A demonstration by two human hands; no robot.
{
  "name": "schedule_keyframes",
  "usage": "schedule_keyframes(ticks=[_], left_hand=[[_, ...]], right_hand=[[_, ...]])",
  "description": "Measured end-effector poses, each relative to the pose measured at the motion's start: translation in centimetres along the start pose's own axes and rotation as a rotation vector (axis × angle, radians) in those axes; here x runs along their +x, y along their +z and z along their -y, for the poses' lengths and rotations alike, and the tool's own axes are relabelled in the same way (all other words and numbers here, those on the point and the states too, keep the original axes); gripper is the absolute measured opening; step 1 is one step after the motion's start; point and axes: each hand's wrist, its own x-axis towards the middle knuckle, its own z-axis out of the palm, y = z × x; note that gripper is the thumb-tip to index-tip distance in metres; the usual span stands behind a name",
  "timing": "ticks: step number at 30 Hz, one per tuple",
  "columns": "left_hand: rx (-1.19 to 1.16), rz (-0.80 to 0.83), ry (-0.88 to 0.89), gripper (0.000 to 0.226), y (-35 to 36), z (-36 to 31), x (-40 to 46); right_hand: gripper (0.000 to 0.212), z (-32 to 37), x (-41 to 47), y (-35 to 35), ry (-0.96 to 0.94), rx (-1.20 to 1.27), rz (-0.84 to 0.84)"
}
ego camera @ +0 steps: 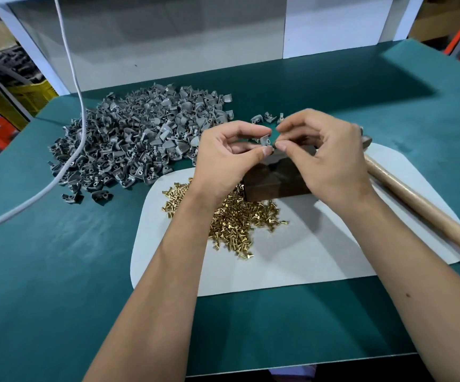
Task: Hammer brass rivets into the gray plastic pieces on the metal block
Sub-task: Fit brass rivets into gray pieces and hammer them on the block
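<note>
Green matting covered the desk (57,271), with a white mat (292,260) at centre. Above it, the left hand (223,158) pinched a gray plastic piece (265,140); the right hand (328,158) pinched at that piece too, over the metal block (275,183). Brass rivets (237,219) lay at six o'clock of the block, the gray pile (129,142) at ten, a hammer handle (416,205) at three, white panels (168,37) behind.

The green worktop (57,271) has a white panel (168,45) behind it. Left of the panel stands a yellow crate (34,93). Right of it are cardboard boxes (438,20).
</note>
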Motion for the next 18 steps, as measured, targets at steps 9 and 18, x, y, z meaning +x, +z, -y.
schedule_keyframes(ticks=[9,18], left_hand=[[0.005,0.0,0.012,0.029,0.4,-0.1,0.0],[0.031,-0.047,-0.062,0.019,1.1,-0.7,-0.1]], right_hand=[[0.02,-0.2,-0.1,0.0,-0.044,-0.024,-0.041],[0.017,0.0,-0.1,0.2,-0.075,-0.044,-0.034]])
